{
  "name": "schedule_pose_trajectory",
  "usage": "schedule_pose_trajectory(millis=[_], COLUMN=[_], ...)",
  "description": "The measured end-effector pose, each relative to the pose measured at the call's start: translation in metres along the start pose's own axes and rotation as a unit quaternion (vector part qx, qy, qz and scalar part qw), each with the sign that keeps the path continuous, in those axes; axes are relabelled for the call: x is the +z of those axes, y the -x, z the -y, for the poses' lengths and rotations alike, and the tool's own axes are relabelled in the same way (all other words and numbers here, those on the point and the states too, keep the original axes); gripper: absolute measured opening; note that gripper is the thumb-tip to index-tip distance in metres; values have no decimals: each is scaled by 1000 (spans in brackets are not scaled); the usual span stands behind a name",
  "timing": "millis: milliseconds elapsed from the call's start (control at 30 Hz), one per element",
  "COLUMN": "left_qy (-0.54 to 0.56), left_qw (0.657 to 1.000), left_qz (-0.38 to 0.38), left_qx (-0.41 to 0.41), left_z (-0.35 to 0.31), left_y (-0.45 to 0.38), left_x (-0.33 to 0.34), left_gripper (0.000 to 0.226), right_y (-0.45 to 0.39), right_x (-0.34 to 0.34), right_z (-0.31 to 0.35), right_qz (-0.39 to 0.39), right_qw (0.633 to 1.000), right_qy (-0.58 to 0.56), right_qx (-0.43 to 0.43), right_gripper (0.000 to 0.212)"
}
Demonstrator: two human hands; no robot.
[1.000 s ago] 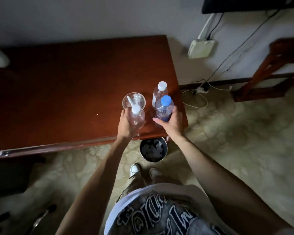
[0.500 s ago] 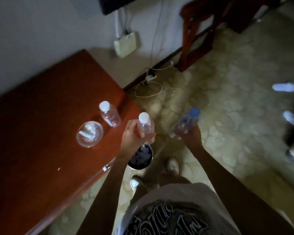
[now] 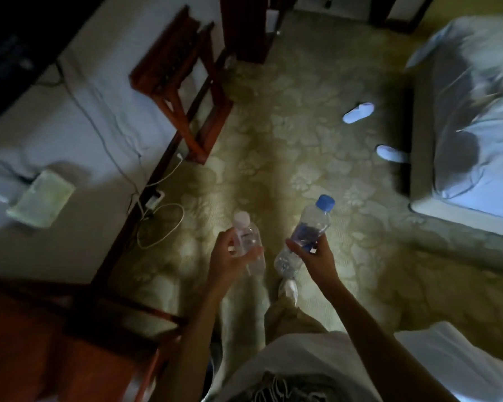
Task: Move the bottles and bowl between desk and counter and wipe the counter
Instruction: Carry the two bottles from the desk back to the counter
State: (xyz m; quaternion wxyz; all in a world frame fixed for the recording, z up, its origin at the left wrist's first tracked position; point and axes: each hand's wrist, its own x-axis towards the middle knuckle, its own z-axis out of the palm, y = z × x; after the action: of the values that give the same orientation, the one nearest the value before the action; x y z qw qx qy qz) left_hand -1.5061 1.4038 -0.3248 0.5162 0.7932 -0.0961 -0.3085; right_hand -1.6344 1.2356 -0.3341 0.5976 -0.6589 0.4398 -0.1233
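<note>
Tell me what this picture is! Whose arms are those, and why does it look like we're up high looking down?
The picture comes from a camera worn on a person's head, so you look down just as they do. No machine here, only two bare arms. The left hand grips a clear bottle with a white cap. The right hand grips a bottle with a blue cap. Both bottles are carried above the patterned carpet, not resting on anything. The reddish desk shows at the lower left corner, and this view doesn't show what is on it. Two pale slippers lie beside a bed on the right. A white cable curls on the floor by the wall.
</note>
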Motion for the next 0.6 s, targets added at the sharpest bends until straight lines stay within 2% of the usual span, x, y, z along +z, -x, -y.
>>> schedule_pose_trajectory(millis=[133, 267, 400, 533, 600], left_qy=[30, 25, 20, 31, 34], left_qw=[999, 998, 998, 999, 998], left_qz=[-17, -19, 7, 13, 21], left_qx=[18, 49, 54, 41, 51], left_z=[-66, -136, -176, -204, -230], left_y=[-85, -161, -245, -342, -395], left_x=[33, 52, 71, 91, 99], left_gripper=[87, 82, 76, 56, 63], right_y=[-92, -173, -247, -334, -385], right_x=[-37, -60, -63, -56, -53], right_z=[57, 105, 122, 137, 158], right_qz=[4, -12, -33, -55, -72], right_qw=[1000, 999, 997, 995, 994], right_qy=[-9, -32, -72, -79, -79], right_qx=[-27, -42, -25, 5, 6], right_gripper=[47, 46, 42, 48, 50])
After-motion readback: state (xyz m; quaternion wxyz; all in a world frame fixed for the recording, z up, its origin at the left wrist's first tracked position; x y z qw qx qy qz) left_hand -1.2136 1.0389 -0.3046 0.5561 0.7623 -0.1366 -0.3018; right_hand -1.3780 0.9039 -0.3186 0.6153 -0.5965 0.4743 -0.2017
